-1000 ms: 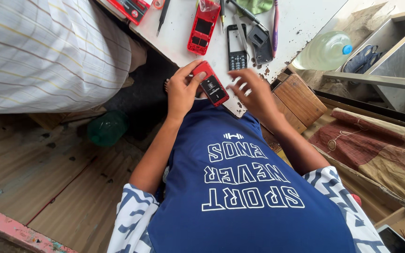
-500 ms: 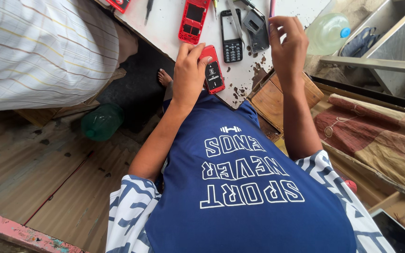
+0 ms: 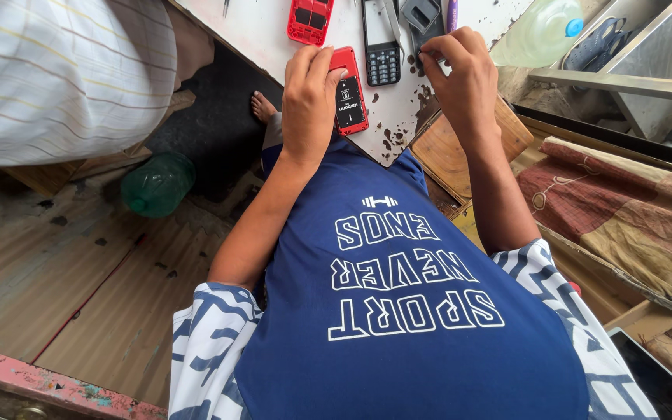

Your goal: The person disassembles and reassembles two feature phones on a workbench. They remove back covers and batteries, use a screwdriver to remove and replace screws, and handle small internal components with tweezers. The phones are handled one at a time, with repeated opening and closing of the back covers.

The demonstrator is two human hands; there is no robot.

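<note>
Your left hand (image 3: pixel 309 97) is closed around a red mobile phone (image 3: pixel 348 89) with its back cover off, the black battery bay facing up. The fingers (image 3: pixel 305 66) wrap its left edge, and the phone rests at the near edge of the white bench (image 3: pixel 266 31). Your right hand (image 3: pixel 464 82) hovers over the bench to the right, its fingers (image 3: pixel 437 47) pinched together at the tips; you cannot tell from here whether anything small sits between them.

Just beyond the held phone lies a black keypad phone (image 3: pixel 381 39), face up, and left of that a red phone shell (image 3: pixel 310 19). A grey phone part (image 3: pixel 423 15) lies beside your right fingertips. Dark specks dot the bench near its corner.

Under the bench a green plastic bottle (image 3: pixel 157 183) lies on the wooden floor (image 3: pixel 79 272), with a bare foot (image 3: pixel 262 105) nearby. A clear plastic bottle (image 3: pixel 542 31) with a blue cap stands well off to the right.
</note>
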